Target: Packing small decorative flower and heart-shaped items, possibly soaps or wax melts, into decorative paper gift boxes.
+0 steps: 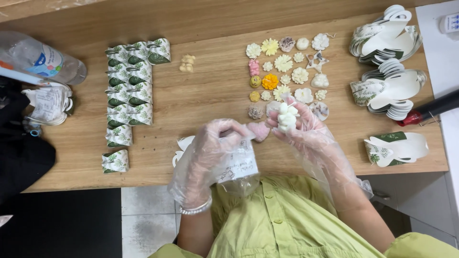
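Head view: right hand in a thin clear plastic glove, fingers curled tight round a small white bear-shaped wax figure. Figure stands up tall, long way pointing away from the person.

Left hand, also gloved, pinches a small clear plastic bag w/ a paper label. Bag sits just left of & below the figure, very near. Both over the light wooden table.

Wooden table: folded wrappers, flower pieces, bottle.
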